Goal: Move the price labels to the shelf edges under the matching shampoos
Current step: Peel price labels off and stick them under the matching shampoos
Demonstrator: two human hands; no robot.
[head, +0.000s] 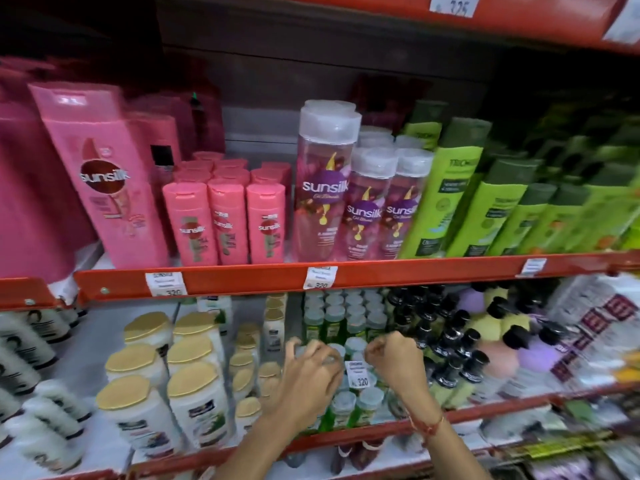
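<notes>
A white price label (361, 374) reading 320 sits between my two hands, in front of the lower shelf. My right hand (393, 363) is curled into a fist with its fingers at the label's right edge. The fingers of my left hand (311, 372) are spread over clear bottle caps, their tips at the label's left edge; whether they grip it is unclear. On the red shelf edge (242, 280) above, one label (166, 284) hangs under the pink Sunsilk bottles (228, 223). Another label (320, 277) is under the clear Sunsilk bottles (325, 188), and a third label (534, 266) under the green shampoos (450, 202).
The lower shelf holds white bottles with gold caps (194, 393), small green bottles with clear caps (346, 317) and black-capped bottles (450, 341). A tall pink Sunsilk bottle (104, 174) leans at the left. Another label (453, 5) hangs on the top shelf edge.
</notes>
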